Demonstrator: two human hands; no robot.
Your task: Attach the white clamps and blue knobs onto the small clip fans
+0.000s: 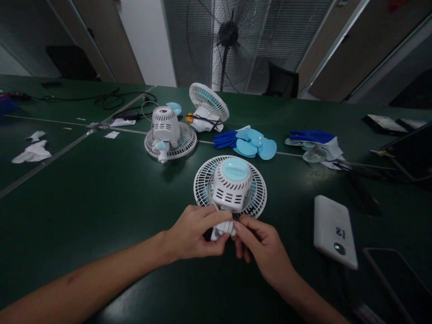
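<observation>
A small white fan (231, 191) lies grille-down on the dark green table, its motor housing with a light blue cap facing up. At its near end is a white clip part (224, 228). My left hand (199, 231) pinches this part between thumb and fingers from the left. From the right, my right hand (265, 245) touches the same part with thumb and index finger closed at its edge; what lies between those fingertips is too small to make out.
Behind stand a second white fan (166, 130) and a third, tilted one (209, 105). Light blue blades (255, 143) lie beside blue gloves (225, 139). More gloves (312, 136), a white device marked 18 (332, 227) and a dark phone (398, 279) are at the right.
</observation>
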